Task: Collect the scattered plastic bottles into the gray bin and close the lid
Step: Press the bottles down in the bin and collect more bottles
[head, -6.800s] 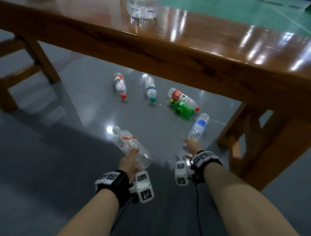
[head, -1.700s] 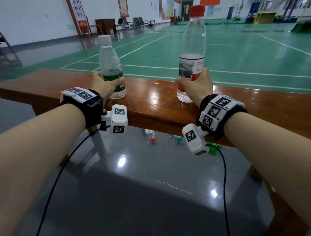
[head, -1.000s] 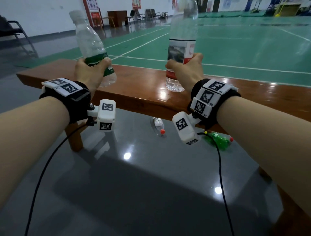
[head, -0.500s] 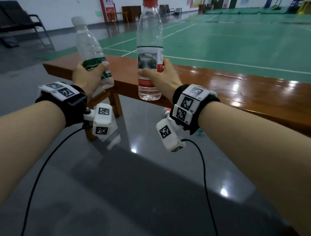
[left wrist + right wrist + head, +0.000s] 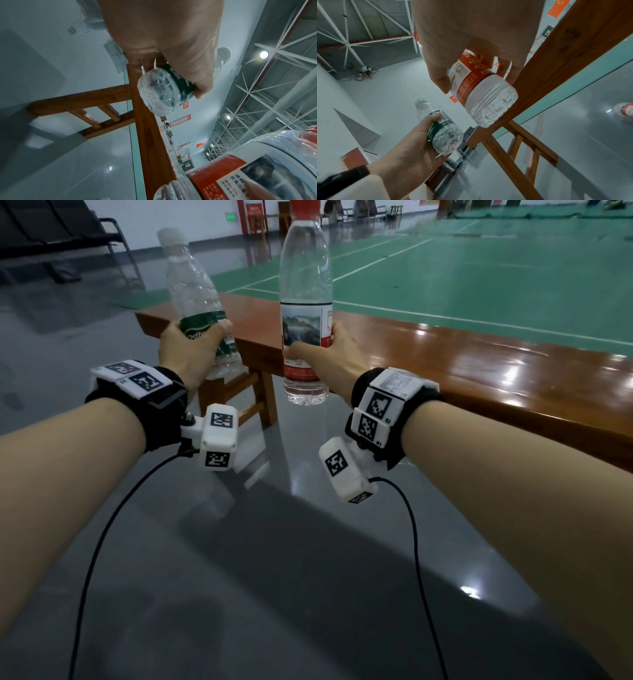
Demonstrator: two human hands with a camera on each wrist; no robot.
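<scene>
My left hand grips a clear bottle with a green label and white cap, tilted a little to the left; its base shows in the left wrist view. My right hand grips a taller clear bottle with a red-and-white label and red cap, held upright; the right wrist view shows its base. Both bottles hang in the air near the left end of the wooden table. One more red-labelled bottle lies on the grey floor. No gray bin is in view.
The table's wooden legs and rungs stand just beyond my hands. Dark chairs line the far left wall. A green court floor stretches behind the table. Grey glossy floor lies below my arms.
Both hands lifted the bottles off the table and carried them left, past the table's end. The view turned left with them; the bottles on the floor dropped out of the head view.
</scene>
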